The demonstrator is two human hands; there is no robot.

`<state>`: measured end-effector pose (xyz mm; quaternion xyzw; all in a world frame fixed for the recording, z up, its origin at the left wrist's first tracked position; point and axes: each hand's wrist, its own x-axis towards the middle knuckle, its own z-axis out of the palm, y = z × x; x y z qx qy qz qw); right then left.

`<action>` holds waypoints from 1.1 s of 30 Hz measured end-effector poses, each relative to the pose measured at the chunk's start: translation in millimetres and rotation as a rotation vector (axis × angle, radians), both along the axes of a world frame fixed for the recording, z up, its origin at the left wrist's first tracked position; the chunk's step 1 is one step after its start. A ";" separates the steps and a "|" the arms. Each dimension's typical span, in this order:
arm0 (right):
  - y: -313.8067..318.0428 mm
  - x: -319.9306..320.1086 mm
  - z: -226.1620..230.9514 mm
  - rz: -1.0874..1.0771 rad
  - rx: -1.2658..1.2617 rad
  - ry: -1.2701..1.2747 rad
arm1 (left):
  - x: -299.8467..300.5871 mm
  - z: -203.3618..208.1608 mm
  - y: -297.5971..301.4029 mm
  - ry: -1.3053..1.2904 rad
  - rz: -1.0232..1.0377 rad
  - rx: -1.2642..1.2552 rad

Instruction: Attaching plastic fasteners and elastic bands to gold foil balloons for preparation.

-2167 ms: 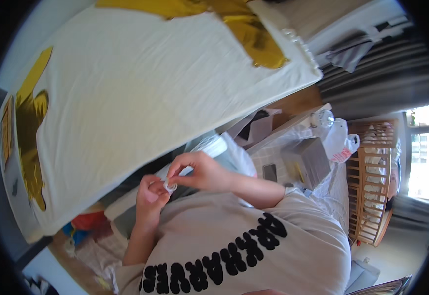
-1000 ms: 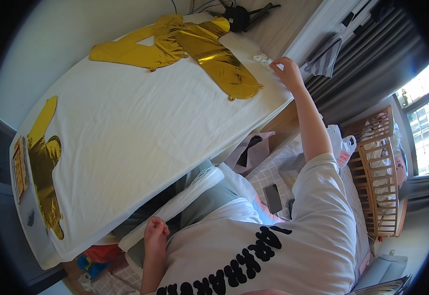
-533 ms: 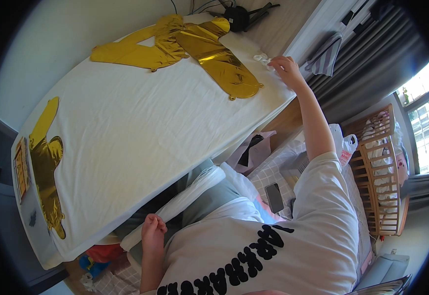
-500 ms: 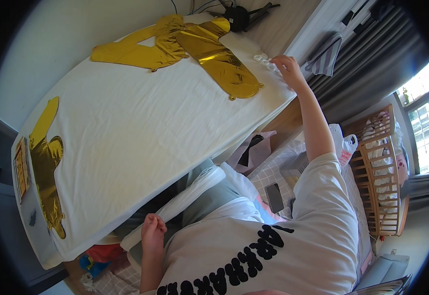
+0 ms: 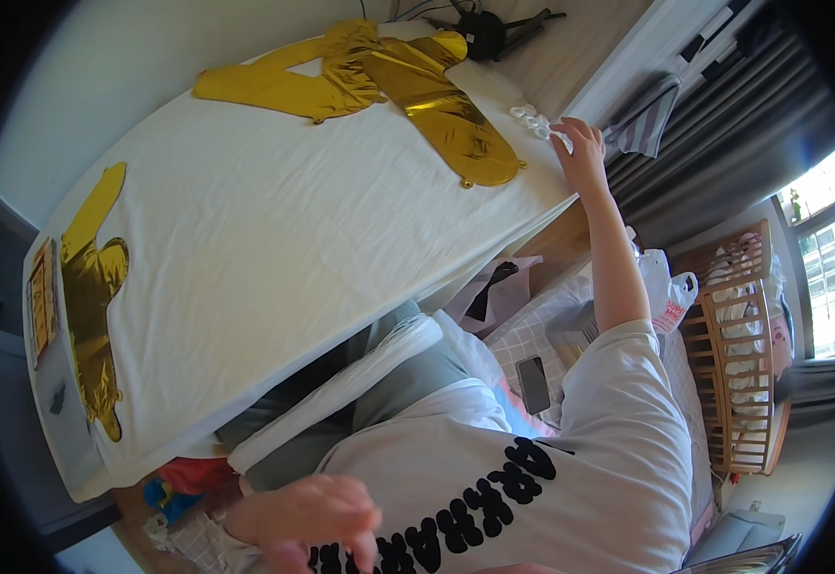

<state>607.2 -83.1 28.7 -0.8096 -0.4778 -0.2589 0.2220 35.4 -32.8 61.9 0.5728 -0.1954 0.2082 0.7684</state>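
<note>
My right hand (image 5: 582, 153) reaches to the far right corner of the white-covered table (image 5: 245, 239). Its fingers are closed on the near end of a small coil of white, ribbon-like loops (image 5: 532, 120); the grip is partly hidden. Close to my chest, my left hand (image 5: 312, 517) is raised and blurred, its fingers bent, and whether it holds anything does not show. Flat gold foil balloons lie on the cloth: one angular (image 5: 274, 88) and one with a rounded end (image 5: 465, 134) at the far side, another (image 5: 92, 306) along the left edge.
A flat package (image 5: 43, 301) lies at the table's left end, and a black device with antennas (image 5: 484, 36) stands behind the balloons. On the right are a phone (image 5: 533, 385) on checked fabric, a white plastic bag (image 5: 671, 292) and a wooden crib (image 5: 728, 354).
My left hand has come up from beside my lap toward my chest. My right hand stays at the white loops, its fingers slightly shifted. The whole view has tilted a little.
</note>
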 end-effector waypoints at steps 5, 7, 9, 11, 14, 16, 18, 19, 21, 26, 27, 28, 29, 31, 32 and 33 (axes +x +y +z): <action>8.0 -8.7 3.2 -0.066 -0.201 -0.062 | 35.7 53.3 11.6 -0.252 -0.197 -0.002; 13.1 -9.1 5.8 -0.074 -0.229 -0.039 | 45.8 57.3 11.4 -0.422 -0.252 0.012; 13.4 -5.6 6.9 -0.085 -0.255 -0.014 | 49.2 55.8 11.7 -0.456 -0.222 0.028; 15.9 -3.7 5.1 -0.095 -0.240 0.025 | 50.8 57.4 11.5 -0.483 -0.184 0.044; 17.8 0.6 6.8 -0.079 -0.216 -0.018 | 51.1 63.5 8.1 -0.467 -0.177 0.024; 13.6 -0.2 6.5 -0.074 -0.218 -0.021 | 49.8 63.0 4.6 -0.472 -0.125 -0.033; 11.0 -2.1 6.4 -0.080 -0.211 -0.002 | 48.7 61.2 5.9 -0.451 -0.087 -0.008; 8.0 -3.6 5.1 -0.081 -0.212 0.003 | 47.9 59.6 6.8 -0.430 -0.048 0.014; 10.2 -9.5 2.2 -0.071 -0.162 -0.035 | 42.0 52.6 13.2 -0.336 -0.050 0.092; 2.8 -22.3 17.3 0.100 0.032 -0.232 | 2.7 -5.6 34.7 0.269 0.095 0.284; -0.2 -66.9 27.6 0.145 0.087 -0.176 | -11.7 -13.1 34.6 0.475 0.262 0.453; -9.7 -102.5 23.2 0.133 0.223 -0.268 | -19.0 -28.2 39.4 0.678 0.352 0.465; -20.8 -128.5 10.9 0.212 0.333 -0.281 | -29.4 -56.5 45.9 0.800 0.460 0.526; -45.0 -173.7 -23.7 0.316 0.440 -0.234 | -59.4 -109.4 50.9 0.998 0.741 0.550; -62.0 -195.8 -57.1 0.598 0.244 -0.148 | -76.7 -122.1 43.1 1.068 0.771 0.533; -71.7 -210.9 -73.9 0.853 0.034 -0.091 | -86.8 -134.4 40.2 1.145 0.933 0.834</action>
